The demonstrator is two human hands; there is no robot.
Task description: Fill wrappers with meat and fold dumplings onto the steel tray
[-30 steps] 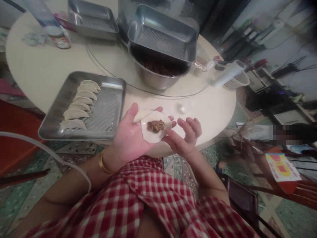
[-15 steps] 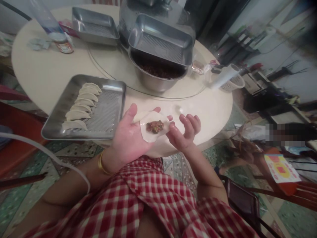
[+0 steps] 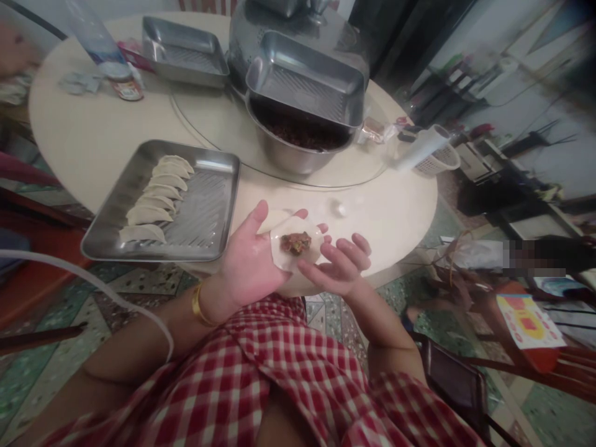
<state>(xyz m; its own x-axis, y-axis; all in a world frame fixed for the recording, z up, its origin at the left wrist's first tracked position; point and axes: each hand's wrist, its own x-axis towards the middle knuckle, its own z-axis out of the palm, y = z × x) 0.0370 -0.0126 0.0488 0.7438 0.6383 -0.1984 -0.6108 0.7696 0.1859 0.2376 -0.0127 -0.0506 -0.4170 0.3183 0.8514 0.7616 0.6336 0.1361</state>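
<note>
My left hand [image 3: 249, 264] is palm up with its fingers stretched out, holding a round dumpling wrapper [image 3: 278, 254] that lies across them. A small heap of meat-and-greens filling [image 3: 296, 243] sits in the wrapper's middle. My right hand [image 3: 338, 264] is at the wrapper's right edge, fingers apart and slightly curled; its fingertips are close to the rim, and whether they touch it is hard to tell. To the left, a metal tray [image 3: 205, 239] bears a row of several folded dumplings [image 3: 149, 215]. Behind my hands stands a metal bowl [image 3: 298, 160] of dark filling.
An empty-looking metal pan [image 3: 307, 77] rests tilted over the bowl's back. Another metal pan [image 3: 186, 59], a jar [image 3: 125, 84] and a plastic bottle [image 3: 90, 34] stand farther back. A small white lump [image 3: 338, 208] lies on the table; a white basket [image 3: 440, 158] is at right.
My right hand's fingers have shifted left and lower along the wrapper's edge, turning more upward. The wrapper has moved slightly right in view with my left hand.
</note>
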